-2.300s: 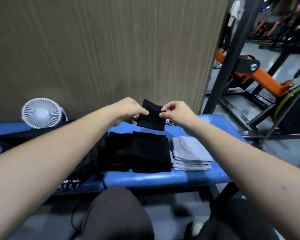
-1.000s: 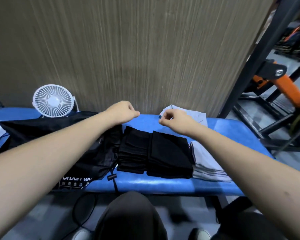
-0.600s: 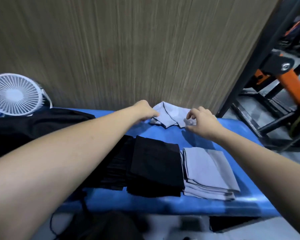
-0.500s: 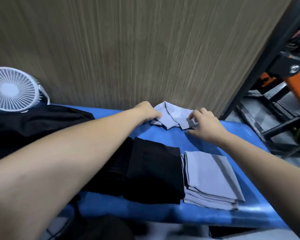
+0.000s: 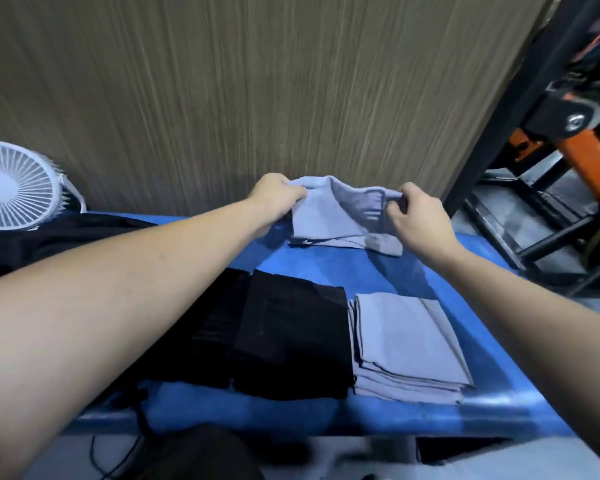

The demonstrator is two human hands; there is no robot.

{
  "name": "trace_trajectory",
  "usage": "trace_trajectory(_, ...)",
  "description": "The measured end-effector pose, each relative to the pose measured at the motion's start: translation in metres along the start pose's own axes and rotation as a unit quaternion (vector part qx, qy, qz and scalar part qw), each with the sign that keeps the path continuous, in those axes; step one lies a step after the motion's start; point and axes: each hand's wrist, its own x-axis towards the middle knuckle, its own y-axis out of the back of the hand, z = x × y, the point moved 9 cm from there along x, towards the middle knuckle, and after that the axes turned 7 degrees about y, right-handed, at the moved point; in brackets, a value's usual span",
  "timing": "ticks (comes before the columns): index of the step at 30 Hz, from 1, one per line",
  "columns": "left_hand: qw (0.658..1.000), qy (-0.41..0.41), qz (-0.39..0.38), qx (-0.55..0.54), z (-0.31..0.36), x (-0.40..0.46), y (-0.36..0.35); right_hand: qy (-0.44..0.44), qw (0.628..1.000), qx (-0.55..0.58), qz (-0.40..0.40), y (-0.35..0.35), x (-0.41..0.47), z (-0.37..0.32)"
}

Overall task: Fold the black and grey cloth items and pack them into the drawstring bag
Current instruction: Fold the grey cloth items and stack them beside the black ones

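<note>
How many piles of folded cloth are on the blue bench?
3: two black piles, one partly behind the left forearm and one beside it, and a grey pile to their right. The forearm may hide more.

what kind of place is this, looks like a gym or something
Probably a gym. The cloths lie on a blue padded bench, and black steel frames with an orange machine arm stand to the right. A small white fan sits by the wood-grain wall.
</note>
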Motion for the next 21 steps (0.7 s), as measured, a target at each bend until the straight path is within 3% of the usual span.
trace_trajectory(4,0.999,-0.02,-0.034,-0.008,0.023,-0.016,-0.008,-0.107,0.99,0.083,0.031,0.04,-0.002,0.023)
trace_trajectory(9,0.995,0.001,-0.094,0.017,0.028,-0.031,-0.043,-0.174,0.964,0.196,-0.036,0.042,-0.024,0.056)
trace_trajectory(16,0.967,0.075,-0.227,0.084,0.001,-0.049,-0.1,-0.239,0.946,0.203,-0.079,0.032,-0.062,0.096)
trace_trajectory(21,0.958,0.099,-0.257,0.081,-0.012,-0.051,-0.111,-0.251,0.943,0.205,-0.074,0.026,-0.067,0.103)
